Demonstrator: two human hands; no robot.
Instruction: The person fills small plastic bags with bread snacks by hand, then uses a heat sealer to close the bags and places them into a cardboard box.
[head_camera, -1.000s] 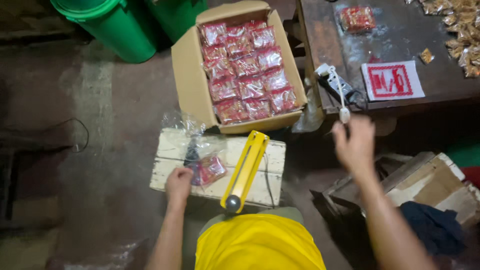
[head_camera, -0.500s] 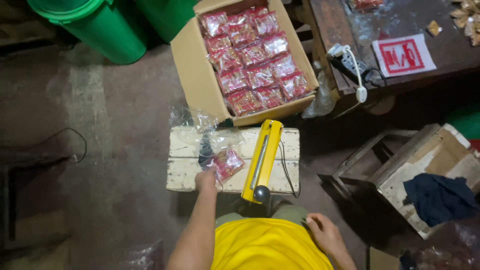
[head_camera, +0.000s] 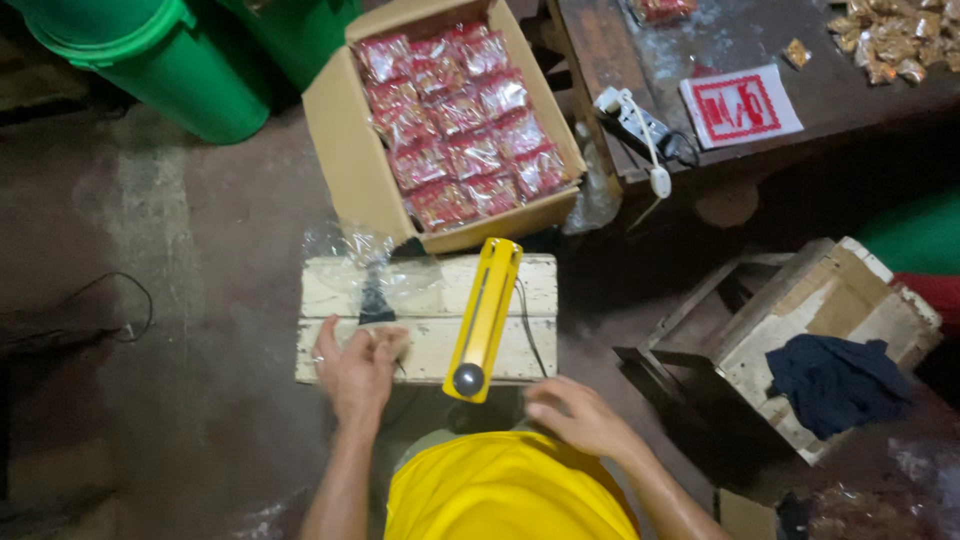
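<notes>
Landmark: one white-painted wooden block (head_camera: 420, 320) on the floor. One yellow lever-arm bag sealer (head_camera: 484, 317) lies across its right half. Left hand (head_camera: 357, 365) presses on its near-left edge, fingers curled over a small item, not identifiable. Right hand (head_camera: 580, 415) hovers off its near-right corner, loosely spread, holding nothing. One clear plastic bag (head_camera: 365, 262) sits at its far edge. One cardboard box of red snack packets (head_camera: 455, 120) beyond; bare floor left

Bright yellow shirt (head_camera: 510, 495) (plain, unmarked), with both forearms bare.
</notes>
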